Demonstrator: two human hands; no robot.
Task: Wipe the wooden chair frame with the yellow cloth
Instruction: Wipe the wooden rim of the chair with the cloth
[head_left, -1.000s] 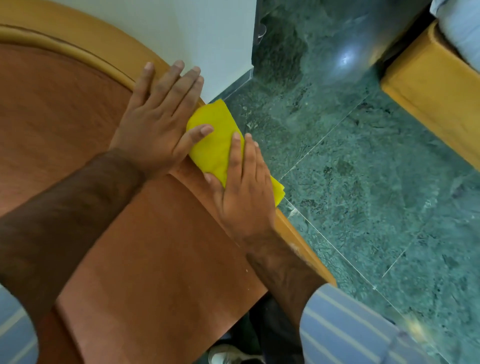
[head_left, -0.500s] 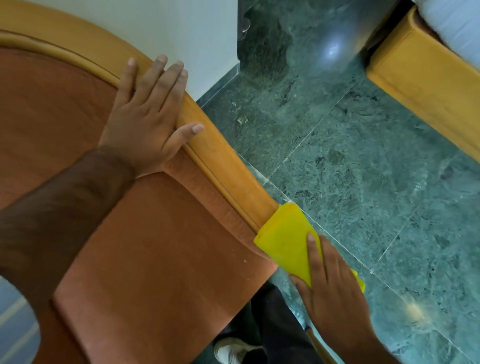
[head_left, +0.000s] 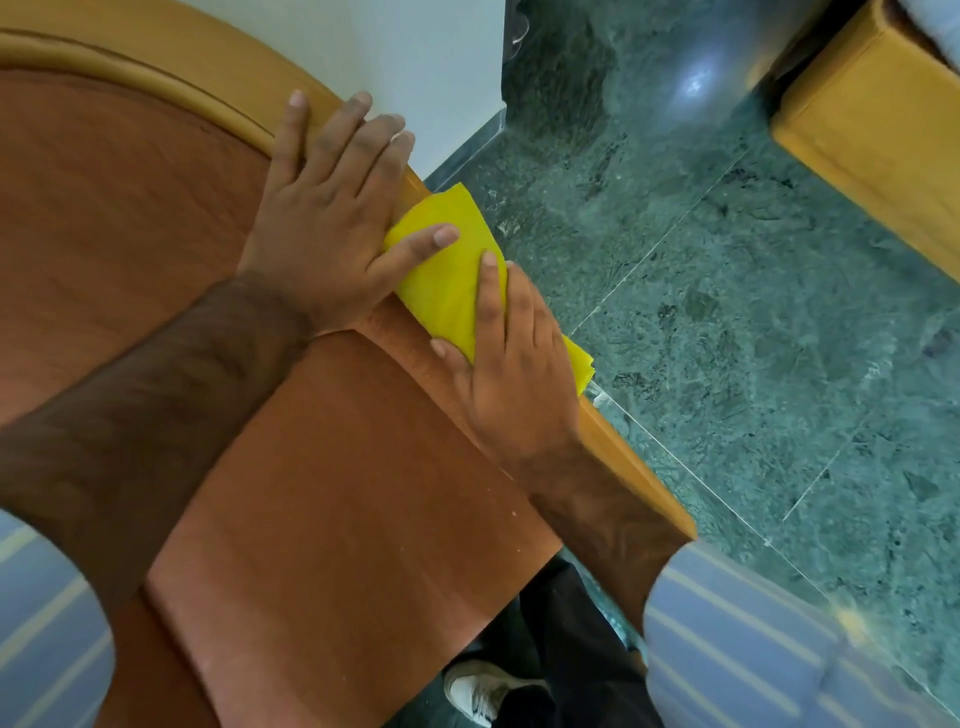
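Note:
The wooden chair frame (head_left: 631, 465) curves from the upper left down to the right around an orange-brown upholstered seat (head_left: 332, 509). A folded yellow cloth (head_left: 447, 270) lies over the frame's rail at mid-picture. My right hand (head_left: 511, 374) presses flat on the cloth, fingers pointing up the rail. My left hand (head_left: 332, 218) rests flat on the rail and seat back just above the cloth, fingers spread, its thumb touching the cloth's upper edge.
A green marble floor (head_left: 753, 338) fills the right side. A white wall (head_left: 415, 62) stands behind the chair. Another light wooden furniture edge (head_left: 872, 156) sits at the upper right. My shoe (head_left: 478, 691) and dark trouser leg show below the seat.
My right hand slid the cloth back up the rail from the lower end to just under my left hand. The left hand stayed in place.

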